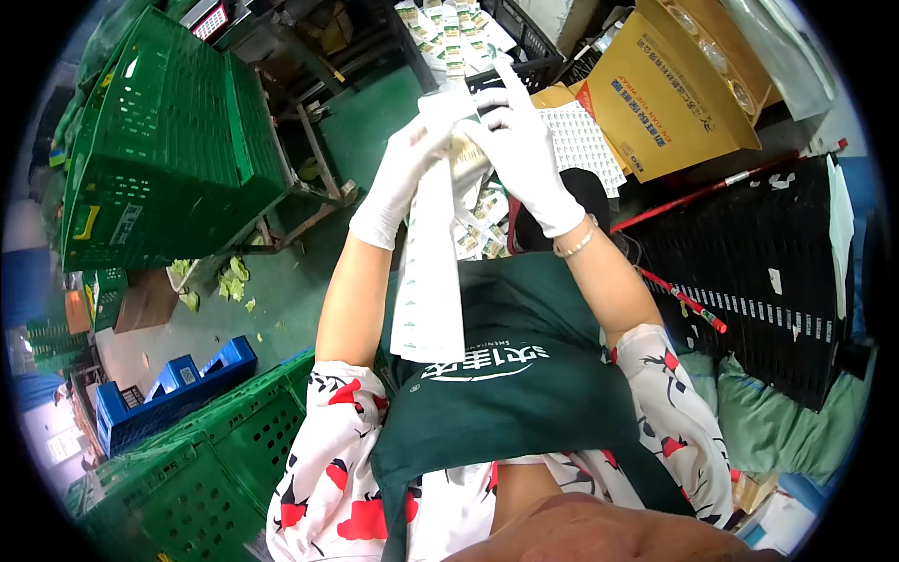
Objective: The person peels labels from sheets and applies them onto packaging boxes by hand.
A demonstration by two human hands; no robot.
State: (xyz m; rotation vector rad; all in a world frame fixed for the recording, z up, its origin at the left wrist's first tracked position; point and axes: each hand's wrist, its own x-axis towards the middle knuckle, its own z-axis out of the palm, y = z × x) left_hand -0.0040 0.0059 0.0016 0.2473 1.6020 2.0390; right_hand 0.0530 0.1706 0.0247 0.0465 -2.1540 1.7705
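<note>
My left hand (407,164), in a white glove, is closed on the upper part of a long white strip (429,281) with faint green print. The strip hangs down over the front of the dark green apron (524,375). My right hand (520,155), also gloved, is beside the left one at the strip's top end, with its index finger stretched upward and its thumb near the strip. Its fingertips are partly hidden, so what they grip is unclear. Below and behind the hands lie small printed packets (487,215). More packets (454,37) are beyond the hands.
Green crates (159,140) are stacked at the left, with another green crate (206,468) lower left and a blue pallet (178,389). Leaves (232,279) lie on the floor. A cardboard box (655,94), a label sheet (581,145) and black crates (749,272) are at the right.
</note>
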